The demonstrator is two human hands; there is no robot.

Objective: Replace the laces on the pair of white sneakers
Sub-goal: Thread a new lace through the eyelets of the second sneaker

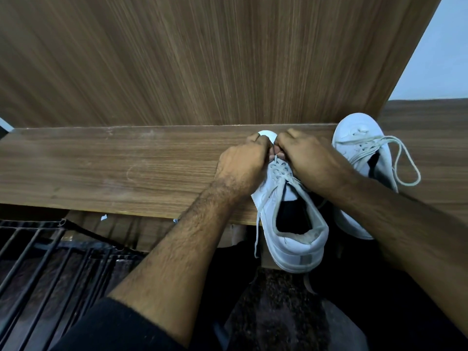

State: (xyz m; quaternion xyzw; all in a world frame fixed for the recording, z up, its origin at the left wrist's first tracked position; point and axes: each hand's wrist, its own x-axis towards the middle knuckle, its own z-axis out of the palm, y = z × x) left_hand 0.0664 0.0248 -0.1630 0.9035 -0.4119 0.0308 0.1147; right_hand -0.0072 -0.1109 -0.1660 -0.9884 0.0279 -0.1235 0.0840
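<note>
A black metal rack (43, 262) is standing low at the left, below the near edge of the wooden bench (101, 168). The bench is running across the view, with an upright wood-grain panel (202, 59) rising from its far edge and a pale wall (440, 59) showing past the panel's right side.

Toward the bench's right end, the left hand (243, 165) and right hand (311, 160) are meeting over the forefoot of the near sneaker (296, 239). Both are curling their fingers tightly at its lace (278, 173) near the lowest eyelets; exactly what each fingertip is pinching is hidden. This sneaker is lying with its long axis running from the far edge to the near edge, toe pointing at the panel, heel hanging out over the near edge. One loose lace end is dangling down its left side.

Just beside it on the right, the second sneaker (359, 138) is lying roughly parallel, toe also toward the panel, its loosened lace looping out to the right over the bench.
</note>
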